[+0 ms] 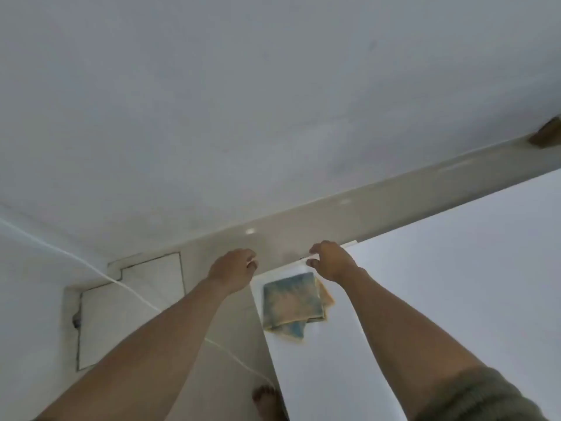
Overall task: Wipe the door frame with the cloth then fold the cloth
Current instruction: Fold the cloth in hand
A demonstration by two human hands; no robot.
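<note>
- A person's two bare forearms reach forward from the bottom of the view, seen from above.
- The left hand (233,268) hovers over the pale tiled floor (212,299), fingers loosely curled, its grip released and holding nothing.
- The right hand (332,262) hangs over the far corner of a white bench (425,284); its fingers are curled near the edge, but whether they pinch anything I cannot tell.
- A folded cloth (291,300), mottled blue and tan, lies flat on the bench close to that corner, just below the right hand and apart from it.
- Layers of the cloth stick out unevenly at its lower and right edges.
- A thin white cord (76,259) runs across the floor, passing under the left forearm.
- A grey wall (273,101) fills the upper half, meeting the floor along a glossy skirting strip (394,199).
- A bare foot (267,399) stands on the floor beside the bench edge.
- A grey-green sleeve (473,396) covers the right upper arm.
</note>
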